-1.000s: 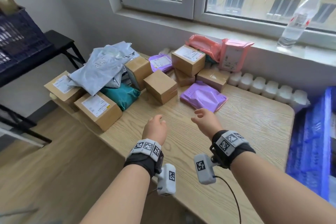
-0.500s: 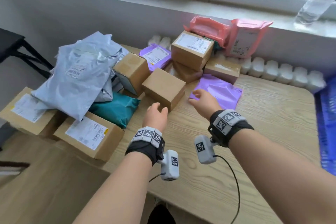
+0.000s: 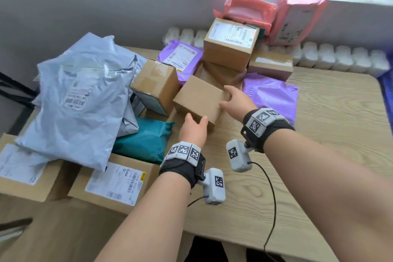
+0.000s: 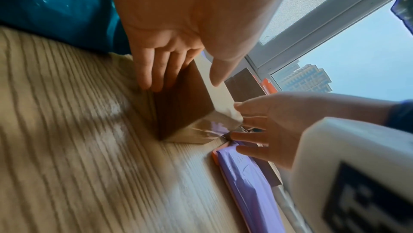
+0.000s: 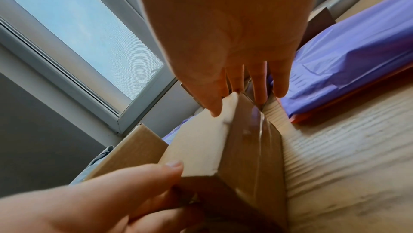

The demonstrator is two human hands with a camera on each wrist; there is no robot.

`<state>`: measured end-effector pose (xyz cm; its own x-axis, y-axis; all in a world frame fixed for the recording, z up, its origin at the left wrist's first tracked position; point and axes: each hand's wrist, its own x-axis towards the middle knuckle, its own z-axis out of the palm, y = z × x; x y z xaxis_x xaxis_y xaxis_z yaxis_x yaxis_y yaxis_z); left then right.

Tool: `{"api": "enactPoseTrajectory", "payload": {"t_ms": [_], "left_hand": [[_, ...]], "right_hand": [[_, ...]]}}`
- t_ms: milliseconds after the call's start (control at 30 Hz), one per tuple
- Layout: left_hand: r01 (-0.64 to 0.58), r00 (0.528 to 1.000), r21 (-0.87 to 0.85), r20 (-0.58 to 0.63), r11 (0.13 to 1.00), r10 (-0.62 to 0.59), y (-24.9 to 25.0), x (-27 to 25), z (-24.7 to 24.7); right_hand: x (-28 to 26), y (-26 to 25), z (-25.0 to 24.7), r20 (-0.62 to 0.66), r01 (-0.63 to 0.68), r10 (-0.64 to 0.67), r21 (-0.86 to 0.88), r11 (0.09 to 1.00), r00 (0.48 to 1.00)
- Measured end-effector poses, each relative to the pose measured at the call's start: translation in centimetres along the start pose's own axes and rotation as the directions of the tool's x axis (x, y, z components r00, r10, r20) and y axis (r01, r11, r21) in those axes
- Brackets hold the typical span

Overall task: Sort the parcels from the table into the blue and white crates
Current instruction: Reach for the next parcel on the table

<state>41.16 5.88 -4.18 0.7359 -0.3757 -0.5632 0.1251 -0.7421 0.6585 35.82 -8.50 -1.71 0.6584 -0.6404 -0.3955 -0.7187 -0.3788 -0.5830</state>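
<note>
A small plain cardboard box [image 3: 200, 98] sits on the wooden table [image 3: 319, 155] in front of the parcel pile. My left hand [image 3: 195, 121] is at its near corner, thumb on the top edge and straight fingers [image 4: 152, 71] against the near side. My right hand [image 3: 228, 97] is at the far right corner, thumb on top and fingers [image 5: 260, 85] down the right side. The wrist views show the box [image 4: 181, 113] [image 5: 245, 148] resting on the table between both hands.
A purple mailer [image 3: 274, 95] lies right of the box, a tilted carton [image 3: 157, 83] and teal mailer [image 3: 144, 142] to its left. Grey mailers [image 3: 80, 95] cover labelled cartons [image 3: 119, 183]. More cartons [image 3: 230, 42] and pink mailers [image 3: 251, 10] stand behind. A blue crate [image 3: 388, 91] edges the right.
Both hands have reached forward from above the bare table to the small plain box and now touch it. My head has leaned in and down towards the pile.
</note>
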Motion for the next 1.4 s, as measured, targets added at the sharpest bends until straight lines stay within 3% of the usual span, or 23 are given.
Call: {"api": "enactPoseTrajectory", "payload": {"t_ms": [133,267,467,767,967,1067,1167,1400], "left_hand": [[-0.001,1.000,-0.098,0.002,0.995,0.002,-0.1,-0.1,0.1],[-0.026,1.000,-0.128,0.006,0.991,0.027,-1.0,-1.3,0.6],[-0.054,0.998,-0.173,-0.030,0.983,0.049,-2.4,-4.7,2.1],[-0.031,0.978,-0.195,0.196,0.980,0.070,-2.3,-10.8,8.3],[-0.025,0.953,-0.197,0.293,0.980,0.083,-2.7,-12.9,12.5],[-0.045,0.950,-0.201,0.294,0.979,0.104,-2.6,-13.5,13.8],[-0.081,0.962,-0.207,0.240,0.975,0.131,-2.2,-14.2,14.2],[-0.177,0.976,-0.110,0.108,0.978,0.188,-1.0,-14.4,14.4]], "right_hand": [[-1.3,1.4,0.5,-0.016,-0.069,0.070,0.057,0.996,0.997],[-3.6,3.5,1.1,-0.016,-0.102,0.108,0.218,0.971,0.994],[-7.5,7.0,2.4,-0.049,-0.105,0.155,0.534,0.839,0.987],[-15.7,16.2,-0.7,-0.104,-0.105,0.244,0.696,0.711,0.964],[-18.7,20.9,-2.3,-0.003,-0.206,0.313,0.747,0.632,0.950],[-19.9,21.6,-2.8,0.001,-0.194,0.316,0.791,0.580,0.949],[-20.5,21.8,-3.2,-0.039,-0.151,0.304,0.804,0.575,0.952],[-20.2,21.3,-2.8,-0.117,-0.104,0.258,0.703,0.704,0.959]]}}
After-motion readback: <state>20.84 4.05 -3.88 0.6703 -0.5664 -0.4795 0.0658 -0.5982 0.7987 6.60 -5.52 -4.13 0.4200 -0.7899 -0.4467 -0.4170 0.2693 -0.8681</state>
